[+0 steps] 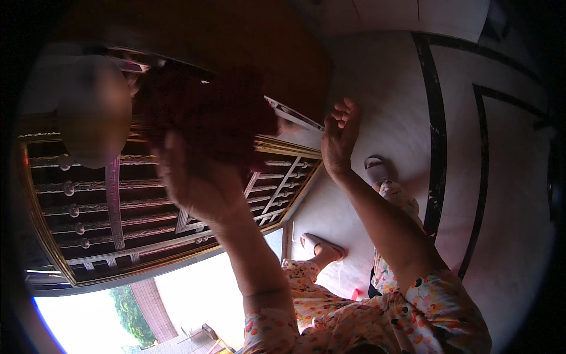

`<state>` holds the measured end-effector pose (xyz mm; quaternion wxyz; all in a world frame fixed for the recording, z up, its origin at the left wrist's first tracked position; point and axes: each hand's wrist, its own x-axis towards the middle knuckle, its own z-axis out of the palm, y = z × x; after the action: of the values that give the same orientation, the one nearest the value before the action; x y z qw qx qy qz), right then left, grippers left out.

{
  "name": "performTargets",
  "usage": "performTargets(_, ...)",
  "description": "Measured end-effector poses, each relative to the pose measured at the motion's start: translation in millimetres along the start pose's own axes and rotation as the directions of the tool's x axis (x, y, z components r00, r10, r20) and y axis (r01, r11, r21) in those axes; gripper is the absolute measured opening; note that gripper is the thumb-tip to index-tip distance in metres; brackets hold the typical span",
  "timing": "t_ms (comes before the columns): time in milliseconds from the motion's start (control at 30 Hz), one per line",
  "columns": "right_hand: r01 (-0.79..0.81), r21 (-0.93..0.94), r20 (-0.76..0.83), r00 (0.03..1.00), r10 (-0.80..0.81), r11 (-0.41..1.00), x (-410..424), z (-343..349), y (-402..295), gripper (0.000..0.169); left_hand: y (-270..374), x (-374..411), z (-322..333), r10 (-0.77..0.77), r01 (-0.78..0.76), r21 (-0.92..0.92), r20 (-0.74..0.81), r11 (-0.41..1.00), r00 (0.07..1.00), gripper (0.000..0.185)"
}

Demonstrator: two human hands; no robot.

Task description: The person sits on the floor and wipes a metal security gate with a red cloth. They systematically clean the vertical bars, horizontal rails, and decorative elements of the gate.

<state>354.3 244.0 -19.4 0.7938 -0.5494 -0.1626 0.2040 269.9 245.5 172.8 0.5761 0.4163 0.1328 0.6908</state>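
Observation:
A dark red cloth (199, 110) is bunched in front of an ornate metal door (137, 265). My left hand (194, 177) grips it from below, somewhat blurred, with the fingers partly hidden by the dark cloth. How firmly the cloth touches the door surface cannot be made out. On the door, silvery bars (141, 203) with round knobs run inside a gold-coloured frame, and a dark brown panel (247, 31) adjoins them. Beside the door's right edge my right hand (340, 137) is raised, its fingers loosely curved and apart, holding nothing.
Below me lies a pale stone-like floor (389, 79) with black inlaid bands (435, 115). My feet, in slippers (376, 170), stand close to the door's edge. Bright daylight enters at the lower left, where a tree (130, 314) and a tiled wall (154, 305) show outside.

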Motion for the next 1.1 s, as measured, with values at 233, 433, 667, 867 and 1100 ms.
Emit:
performTargets(233, -0.023, 0.021, 0.001, 1.0, 0.023, 1.0, 4.0, -0.6, 5.5, 0.044, 10.1, 54.9, 4.3, 0.45, -0.435, 0.849, 0.529, -0.301, 0.72, 0.032)
performTargets(433, -0.054, 0.037, 0.001, 0.999, 0.054, 0.998, 10.8, -8.2, 19.3, 0.042, -74.4, 2.2, -27.5, 0.033, -0.059, 0.922, 0.077, -0.383, 0.996, 0.034)
performTargets(667, -0.011, 0.074, 0.044, 0.999, 0.008, 0.997, 1.0, -4.9, 14.1, 0.042, -138.7, -76.2, -162.0, -0.321, -0.267, 0.753, 0.079, -0.601, 0.944, 0.029)
performTargets(867, -0.11, 0.237, 0.097, 0.991, 0.09, 0.965, 8.0, -8.1, 18.7, 0.047, -86.8, -52.7, -87.6, -0.597, 0.148, 0.989, -0.111, 0.013, 0.794, 0.018)
performTargets(1100, -0.062, 0.145, 0.036, 0.998, 0.058, 0.987, 4.8, -2.4, 43.6, 0.043, 48.6, 21.3, 14.5, 0.216, -0.321, 0.943, 0.296, 0.087, 0.93, 0.016)
